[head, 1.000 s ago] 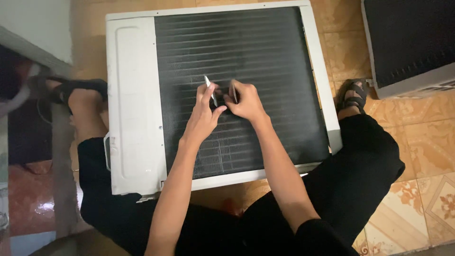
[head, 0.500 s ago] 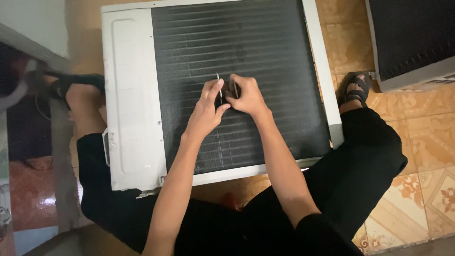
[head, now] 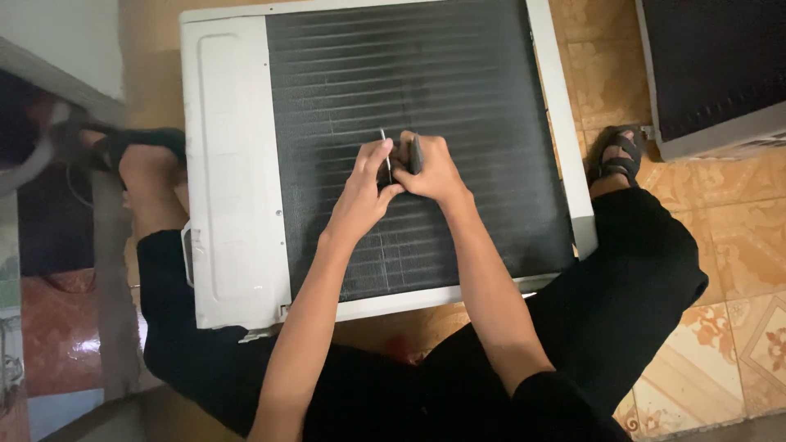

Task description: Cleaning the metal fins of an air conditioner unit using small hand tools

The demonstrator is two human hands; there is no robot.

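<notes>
A white air-conditioner unit (head: 233, 164) lies flat on the floor between my legs, its black finned coil (head: 458, 74) facing up. Both hands meet over the middle of the coil. My left hand (head: 368, 184) pinches a thin silver blade-like tool (head: 382, 139) that points away from me. My right hand (head: 430, 168) is closed around a small dark tool (head: 416, 151) pressed against the fins. The two hands touch each other, and the tool tips are partly hidden by my fingers.
A second unit with a dark grille (head: 712, 74) stands at the upper right on the patterned tile floor (head: 737, 270). My sandalled feet (head: 614, 151) flank the unit. A grey table edge (head: 49, 74) and a strap lie at the left.
Both hands with their tools have stayed together and shifted slightly along the coil; the camera view has drifted a little. Nothing was let go.
</notes>
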